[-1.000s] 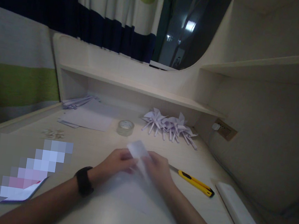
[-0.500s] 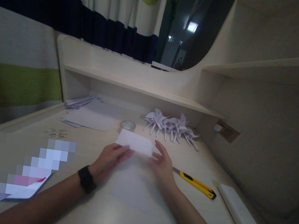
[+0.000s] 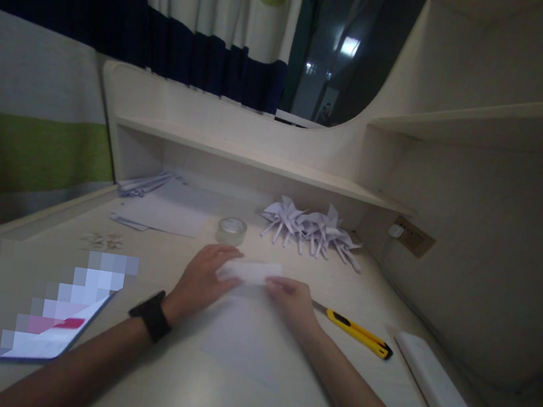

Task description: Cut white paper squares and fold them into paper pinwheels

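Observation:
A small folded white paper (image 3: 254,271) lies low over the desk between my two hands. My left hand (image 3: 203,280) grips its left end, fingers along the far edge and thumb along the near one. At the right end, my right hand (image 3: 293,295) pinches the paper between thumb and fingers. Beneath and in front of it lies another white sheet (image 3: 240,351), flat on the desk. A yellow utility knife (image 3: 359,334) rests just right of my right hand. Beyond my left hand stands a roll of clear tape (image 3: 231,235).
Several paper pinwheels (image 3: 311,226) are heaped at the back right. Paper sheets (image 3: 174,207) are stacked at the back left, near small pale scraps (image 3: 102,241). A partly blurred phone (image 3: 67,323) lies left, and a long white device (image 3: 438,385) right.
The folded paper has come down from a raised tilt to lie lower. My left hand has moved its fingers to the far edge; my right fingers have closed on the right end.

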{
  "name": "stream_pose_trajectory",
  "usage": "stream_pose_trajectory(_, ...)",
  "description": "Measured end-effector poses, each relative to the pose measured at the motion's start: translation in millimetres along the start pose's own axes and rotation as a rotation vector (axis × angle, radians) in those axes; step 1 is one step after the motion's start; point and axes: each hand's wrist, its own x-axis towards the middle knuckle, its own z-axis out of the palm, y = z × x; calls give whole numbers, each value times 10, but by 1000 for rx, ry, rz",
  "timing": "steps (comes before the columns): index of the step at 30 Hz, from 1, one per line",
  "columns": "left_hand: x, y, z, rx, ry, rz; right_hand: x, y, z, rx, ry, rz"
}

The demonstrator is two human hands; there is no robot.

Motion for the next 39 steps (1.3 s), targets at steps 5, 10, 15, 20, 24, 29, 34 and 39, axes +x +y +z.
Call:
stream_pose_trajectory(5,-87,12,74,223,-342,264,-22,1,21,-70,-80,7)
stream_pose_trajectory(10,-111,-18,135,239,-399,211,-65,2,-21,-509,-33,-199)
stream_pose_trajectory(15,-68,-63,160,193,-398,148,-68,57,-23,-911,9,-591)
stream_pose_trajectory(20,-2,-117,190,141,-430,91,54,122,39,-933,-230,-600)
stream_pose_trajectory(24,65,-181,180,54,-503,89,162,78,39,-905,-331,-464)
stream_pose_trajectory(29,98,-241,175,33,-497,63,209,40,19,-772,-357,-354)
stream_pose_trajectory(34,111,-270,188,14,-505,72,126,91,1,-814,-320,-490)
stream_pose_trajectory(39,105,-286,201,27,-532,140,55,123,-18,-967,-336,-685)
